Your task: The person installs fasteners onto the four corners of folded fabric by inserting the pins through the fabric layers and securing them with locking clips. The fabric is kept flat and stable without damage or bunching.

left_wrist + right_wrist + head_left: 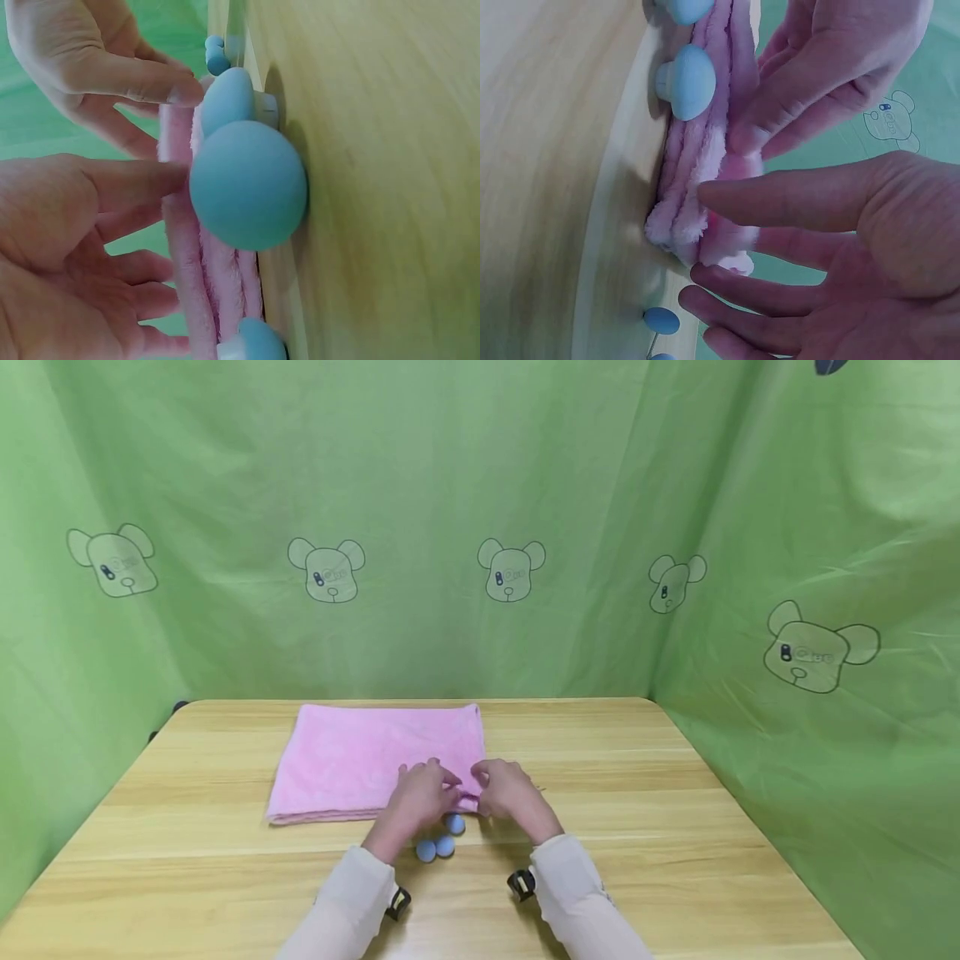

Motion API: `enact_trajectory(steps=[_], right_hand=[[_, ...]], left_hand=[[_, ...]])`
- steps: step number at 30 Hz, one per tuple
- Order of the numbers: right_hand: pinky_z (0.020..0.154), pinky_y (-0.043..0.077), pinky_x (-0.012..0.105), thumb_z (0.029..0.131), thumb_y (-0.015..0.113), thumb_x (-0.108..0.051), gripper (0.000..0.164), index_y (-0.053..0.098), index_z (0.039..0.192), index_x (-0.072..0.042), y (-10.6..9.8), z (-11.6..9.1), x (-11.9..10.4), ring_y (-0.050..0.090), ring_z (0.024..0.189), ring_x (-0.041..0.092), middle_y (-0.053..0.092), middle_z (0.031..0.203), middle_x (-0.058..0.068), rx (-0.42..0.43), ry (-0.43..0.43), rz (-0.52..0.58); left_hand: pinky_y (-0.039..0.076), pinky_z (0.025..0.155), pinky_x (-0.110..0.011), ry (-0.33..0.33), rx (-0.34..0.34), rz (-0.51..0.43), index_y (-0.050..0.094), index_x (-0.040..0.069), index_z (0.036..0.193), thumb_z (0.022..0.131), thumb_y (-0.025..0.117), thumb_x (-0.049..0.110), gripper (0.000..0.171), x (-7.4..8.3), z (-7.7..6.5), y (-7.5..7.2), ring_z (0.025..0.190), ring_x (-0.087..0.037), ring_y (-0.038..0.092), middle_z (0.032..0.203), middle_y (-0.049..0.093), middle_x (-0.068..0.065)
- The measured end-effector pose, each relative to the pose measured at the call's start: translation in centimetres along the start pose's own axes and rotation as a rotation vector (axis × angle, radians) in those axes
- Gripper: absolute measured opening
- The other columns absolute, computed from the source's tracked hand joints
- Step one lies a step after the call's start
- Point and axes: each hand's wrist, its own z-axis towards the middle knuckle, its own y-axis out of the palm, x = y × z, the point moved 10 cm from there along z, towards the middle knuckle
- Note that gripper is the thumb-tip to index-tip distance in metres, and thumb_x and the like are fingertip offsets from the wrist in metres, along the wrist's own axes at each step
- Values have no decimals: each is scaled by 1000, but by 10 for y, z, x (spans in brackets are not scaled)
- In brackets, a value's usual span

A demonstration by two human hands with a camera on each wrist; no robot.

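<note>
A folded pink towel (375,756) lies on the table, its thick stacked layers showing along the near edge. Both hands are at its near right corner. My left hand (422,795) pinches the towel's top layer at the near edge, thumb in front, the other fingers spread over the top. Just to its right, my right hand (512,792) pinches the corner with thumb and index finger, its remaining fingers held apart. Below the left hand sit blue mushroom-shaped pieces (445,846) with round caps; one of them (691,82) shows a short pale stem right beside the towel's edge.
More small blue pieces (661,321) lie on the wooden table (637,860) past the towel's right end, hidden behind the right hand in the head view. Green curtains (420,485) with bear-head drawings enclose the table at the back and sides.
</note>
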Motion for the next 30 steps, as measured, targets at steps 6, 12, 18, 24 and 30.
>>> enact_trajectory(steps=[6,12,18,24,30], right_hand=[[81,53,43,70,72,2,52,65,122,-3,-10,1,-2,61,95,29,66,115,17,71,-30,52],[47,43,24,88,65,-12,29,69,117,-5,-17,2,2,50,53,12,69,94,13,134,-32,88],[66,55,35,86,64,-9,16,74,99,-6,-25,4,2,63,74,21,70,88,10,216,-75,141],[77,55,44,86,65,-7,12,73,95,-5,-28,3,1,65,86,29,71,93,13,254,-88,169],[78,54,44,86,66,-8,12,73,96,-6,-28,3,3,65,85,28,71,92,12,263,-71,176]], left_hand=[[52,70,-39,4,51,-54,77,10,92,89,71,20,13,-1,3,-6,75,-23,61,88,73,-6],[50,58,-30,11,114,-111,77,9,89,89,69,13,9,-3,6,-15,60,-12,56,76,71,-2],[50,55,-27,27,173,-162,75,5,89,87,69,6,6,-3,8,-20,58,-10,55,75,70,-2],[53,58,-29,64,220,-215,74,4,87,87,73,10,6,-1,8,-23,58,-10,56,72,69,-2],[54,60,-30,95,265,-202,75,4,84,84,76,9,5,2,8,-27,59,-8,58,71,71,-1]])
